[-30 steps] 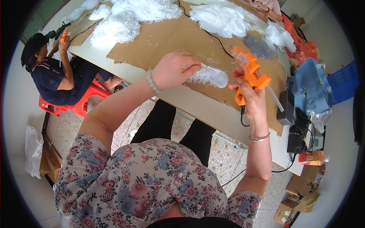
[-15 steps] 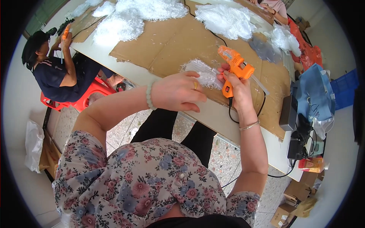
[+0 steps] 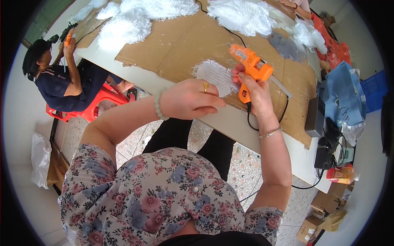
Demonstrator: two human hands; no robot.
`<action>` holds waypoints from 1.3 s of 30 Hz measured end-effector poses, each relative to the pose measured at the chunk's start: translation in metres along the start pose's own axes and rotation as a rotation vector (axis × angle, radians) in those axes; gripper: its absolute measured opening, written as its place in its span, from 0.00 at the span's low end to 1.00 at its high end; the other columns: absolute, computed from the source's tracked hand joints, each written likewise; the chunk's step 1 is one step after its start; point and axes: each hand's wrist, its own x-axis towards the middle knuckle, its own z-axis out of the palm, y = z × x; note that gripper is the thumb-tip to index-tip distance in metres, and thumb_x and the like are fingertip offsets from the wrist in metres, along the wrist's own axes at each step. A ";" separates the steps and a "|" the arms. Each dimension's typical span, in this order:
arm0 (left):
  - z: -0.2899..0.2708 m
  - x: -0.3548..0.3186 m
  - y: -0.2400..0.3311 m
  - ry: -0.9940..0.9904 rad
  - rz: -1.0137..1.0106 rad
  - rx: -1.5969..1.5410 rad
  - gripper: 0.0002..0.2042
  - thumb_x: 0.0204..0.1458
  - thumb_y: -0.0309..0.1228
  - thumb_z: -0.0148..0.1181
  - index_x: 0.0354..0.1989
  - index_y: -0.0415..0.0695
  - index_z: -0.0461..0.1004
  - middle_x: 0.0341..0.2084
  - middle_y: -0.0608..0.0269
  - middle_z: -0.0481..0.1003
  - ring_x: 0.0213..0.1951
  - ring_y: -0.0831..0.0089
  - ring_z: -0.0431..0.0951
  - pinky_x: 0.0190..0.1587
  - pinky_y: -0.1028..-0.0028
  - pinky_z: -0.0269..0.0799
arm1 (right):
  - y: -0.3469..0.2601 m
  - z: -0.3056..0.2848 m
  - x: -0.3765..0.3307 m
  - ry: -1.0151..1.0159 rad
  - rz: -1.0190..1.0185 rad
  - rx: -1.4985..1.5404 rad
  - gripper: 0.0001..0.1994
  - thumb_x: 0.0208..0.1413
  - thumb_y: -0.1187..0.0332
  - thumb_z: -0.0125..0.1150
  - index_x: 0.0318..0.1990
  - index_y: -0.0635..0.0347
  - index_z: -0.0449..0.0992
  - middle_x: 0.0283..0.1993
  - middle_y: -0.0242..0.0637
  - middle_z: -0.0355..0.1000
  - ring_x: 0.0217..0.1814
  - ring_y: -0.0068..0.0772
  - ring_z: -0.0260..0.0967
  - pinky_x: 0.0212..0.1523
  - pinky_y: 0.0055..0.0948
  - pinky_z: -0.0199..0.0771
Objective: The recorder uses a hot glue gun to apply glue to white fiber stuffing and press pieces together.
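My right hand (image 3: pixel 256 92) is wrapped round the handle of an orange hot glue gun (image 3: pixel 256 67), its nozzle pointing up and left. A clear glue stick (image 3: pixel 282 87) sticks out of the gun's back. To the left of the gun is a white ribbed piece with frayed edges (image 3: pixel 215 76), its broad face showing. My left hand (image 3: pixel 191 99) is bent at that piece's near edge, fingers curled against it and thumb a little apart; the far fingertips are hidden. The fingertips of my right hand come close to the piece's right side; I cannot make out whether they touch it.
Brown cardboard (image 3: pixel 176 53) covers much of the white table. Heaps of white fringed material (image 3: pixel 127 24) lie along the far side. A black cord trails from the gun. At right stand a dark box (image 3: pixel 315 117) and a blue bag (image 3: pixel 342 96). Another person (image 3: pixel 57 78) sits at far left with a glue gun.
The white ribbed piece has turned from a bunched, tilted look to showing its broad flat face. My left hand has rolled slightly and shifted right. The glue gun has moved slightly left.
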 end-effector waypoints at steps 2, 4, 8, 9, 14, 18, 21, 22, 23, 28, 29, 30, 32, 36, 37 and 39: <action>-0.002 0.003 0.002 0.036 -0.090 -0.080 0.12 0.44 0.30 0.62 0.39 0.44 0.74 0.29 0.60 0.73 0.35 0.62 0.74 0.39 0.67 0.71 | 0.000 0.001 -0.001 0.002 -0.007 0.005 0.14 0.54 0.75 0.54 0.48 0.68 0.69 0.44 0.41 0.71 0.43 0.29 0.70 0.48 0.28 0.72; -0.002 0.012 -0.002 0.208 -0.194 0.112 0.12 0.45 0.32 0.62 0.37 0.43 0.75 0.31 0.59 0.74 0.35 0.61 0.75 0.38 0.66 0.72 | -0.002 0.002 -0.001 -0.016 -0.010 0.008 0.14 0.54 0.75 0.53 0.49 0.68 0.68 0.43 0.40 0.71 0.43 0.29 0.70 0.47 0.27 0.72; 0.004 -0.002 -0.008 -0.120 -0.115 0.043 0.12 0.45 0.28 0.61 0.40 0.41 0.75 0.37 0.55 0.74 0.42 0.56 0.75 0.44 0.64 0.71 | -0.001 0.000 -0.002 -0.008 -0.027 0.008 0.15 0.53 0.76 0.53 0.49 0.68 0.68 0.44 0.41 0.71 0.44 0.31 0.71 0.47 0.28 0.72; 0.002 -0.002 -0.010 -0.059 -0.114 0.050 0.13 0.45 0.29 0.61 0.41 0.42 0.74 0.39 0.55 0.74 0.43 0.57 0.74 0.45 0.64 0.71 | -0.003 0.001 -0.004 -0.006 -0.043 0.020 0.15 0.53 0.76 0.52 0.49 0.68 0.68 0.44 0.41 0.71 0.44 0.32 0.71 0.47 0.29 0.72; -0.002 0.001 -0.025 0.152 -0.131 0.193 0.13 0.46 0.34 0.61 0.39 0.44 0.76 0.37 0.58 0.76 0.42 0.60 0.75 0.45 0.66 0.70 | -0.014 0.001 -0.009 -0.007 -0.115 0.024 0.16 0.51 0.77 0.50 0.50 0.68 0.69 0.44 0.43 0.72 0.43 0.35 0.72 0.47 0.31 0.72; -0.015 0.003 -0.031 -0.091 -0.222 0.320 0.13 0.48 0.35 0.60 0.40 0.43 0.76 0.42 0.57 0.75 0.47 0.59 0.72 0.51 0.62 0.65 | -0.025 -0.012 -0.017 -0.020 -0.090 0.011 0.17 0.50 0.75 0.49 0.49 0.69 0.69 0.41 0.45 0.73 0.38 0.35 0.73 0.45 0.33 0.73; -0.028 0.018 -0.034 -0.098 -0.274 0.217 0.14 0.48 0.35 0.59 0.42 0.43 0.75 0.45 0.56 0.74 0.50 0.59 0.71 0.53 0.61 0.64 | -0.043 -0.031 -0.033 -0.025 -0.101 0.000 0.18 0.48 0.74 0.49 0.49 0.70 0.69 0.41 0.46 0.72 0.38 0.35 0.73 0.44 0.35 0.74; -0.032 0.025 -0.038 -0.038 -0.244 0.213 0.13 0.49 0.35 0.59 0.42 0.43 0.75 0.45 0.57 0.74 0.50 0.59 0.71 0.52 0.62 0.65 | -0.048 -0.039 -0.039 -0.002 -0.118 -0.039 0.19 0.48 0.74 0.49 0.49 0.70 0.69 0.41 0.46 0.72 0.37 0.33 0.72 0.44 0.36 0.75; -0.036 0.030 -0.040 -0.032 -0.240 0.215 0.13 0.49 0.35 0.59 0.42 0.43 0.75 0.45 0.57 0.74 0.50 0.59 0.71 0.52 0.62 0.65 | -0.051 -0.047 -0.045 -0.004 -0.123 -0.044 0.19 0.48 0.74 0.49 0.49 0.70 0.69 0.41 0.46 0.72 0.37 0.33 0.72 0.44 0.36 0.75; -0.035 0.096 -0.052 0.038 -0.249 0.156 0.10 0.51 0.32 0.57 0.39 0.42 0.76 0.38 0.56 0.77 0.35 0.62 0.78 0.39 0.69 0.72 | -0.058 -0.082 -0.069 0.170 -0.204 -0.059 0.18 0.48 0.73 0.48 0.48 0.70 0.69 0.40 0.45 0.72 0.36 0.31 0.71 0.43 0.35 0.75; -0.028 0.111 -0.062 0.038 -0.241 0.155 0.10 0.51 0.32 0.57 0.39 0.42 0.76 0.38 0.56 0.77 0.35 0.62 0.78 0.39 0.69 0.72 | -0.056 -0.087 -0.071 0.239 -0.211 -0.047 0.18 0.48 0.73 0.48 0.48 0.70 0.69 0.40 0.45 0.72 0.35 0.30 0.71 0.42 0.35 0.75; -0.017 0.126 -0.078 0.061 -0.237 0.111 0.09 0.50 0.31 0.57 0.38 0.42 0.77 0.36 0.56 0.77 0.33 0.62 0.78 0.38 0.69 0.73 | -0.050 -0.090 -0.070 0.303 -0.246 -0.030 0.17 0.50 0.74 0.48 0.48 0.69 0.69 0.39 0.44 0.72 0.34 0.30 0.70 0.40 0.34 0.74; 0.005 0.157 -0.100 0.082 -0.233 0.067 0.09 0.50 0.30 0.57 0.37 0.41 0.77 0.33 0.56 0.78 0.30 0.62 0.78 0.36 0.70 0.73 | -0.039 -0.098 -0.071 0.345 -0.242 -0.012 0.17 0.51 0.75 0.47 0.50 0.68 0.68 0.41 0.44 0.72 0.36 0.30 0.70 0.38 0.34 0.74; 0.045 0.210 -0.139 0.102 -0.429 0.007 0.09 0.47 0.32 0.58 0.34 0.41 0.79 0.30 0.56 0.78 0.32 0.62 0.78 0.37 0.70 0.73 | -0.035 -0.099 -0.075 0.360 -0.246 0.027 0.19 0.53 0.78 0.46 0.54 0.64 0.65 0.48 0.42 0.69 0.43 0.31 0.69 0.35 0.30 0.73; 0.055 0.220 -0.150 0.116 -0.468 0.019 0.10 0.47 0.33 0.59 0.34 0.42 0.79 0.30 0.56 0.78 0.32 0.62 0.78 0.38 0.69 0.73 | -0.036 -0.100 -0.075 0.341 -0.238 0.022 0.20 0.52 0.78 0.46 0.55 0.63 0.64 0.50 0.42 0.68 0.45 0.31 0.68 0.34 0.29 0.72; 0.076 0.240 -0.168 0.132 -0.507 0.022 0.09 0.46 0.34 0.58 0.31 0.44 0.79 0.28 0.56 0.78 0.33 0.61 0.78 0.39 0.68 0.73 | -0.040 -0.097 -0.074 0.369 -0.246 0.045 0.19 0.52 0.78 0.46 0.54 0.64 0.64 0.49 0.42 0.68 0.44 0.31 0.69 0.34 0.29 0.72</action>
